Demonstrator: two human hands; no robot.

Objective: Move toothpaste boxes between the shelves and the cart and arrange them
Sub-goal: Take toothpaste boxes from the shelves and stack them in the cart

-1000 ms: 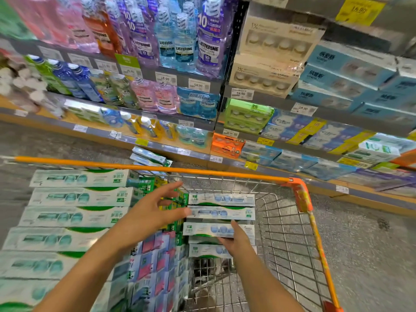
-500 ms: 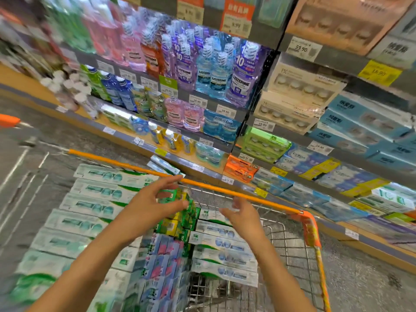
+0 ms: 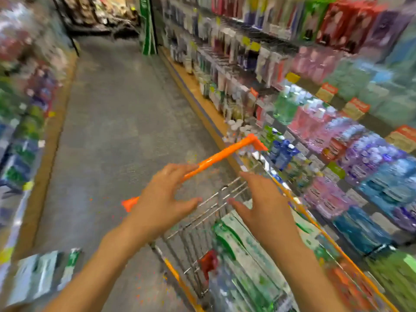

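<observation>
toothpaste boxes [image 3: 234, 242] below right hand [image 3: 265, 203]

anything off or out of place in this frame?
Nothing clearly wrong, though heavy motion blur hides detail. Both hands, left and right, hover open and empty over the cart. Toothpaste boxes lie inside it.

Orange-rimmed cart [image 3: 216, 159] holds white-and-green toothpaste boxes [image 3: 238, 242] on grey floor [image 3: 117, 122]

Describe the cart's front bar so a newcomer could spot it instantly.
Start at the wire shopping cart beside the right-hand shelves. Its far rim is capped by the orange bar, running diagonally just beyond the left hand. It is the only solid bright-orange piece against the grey floor.
</observation>
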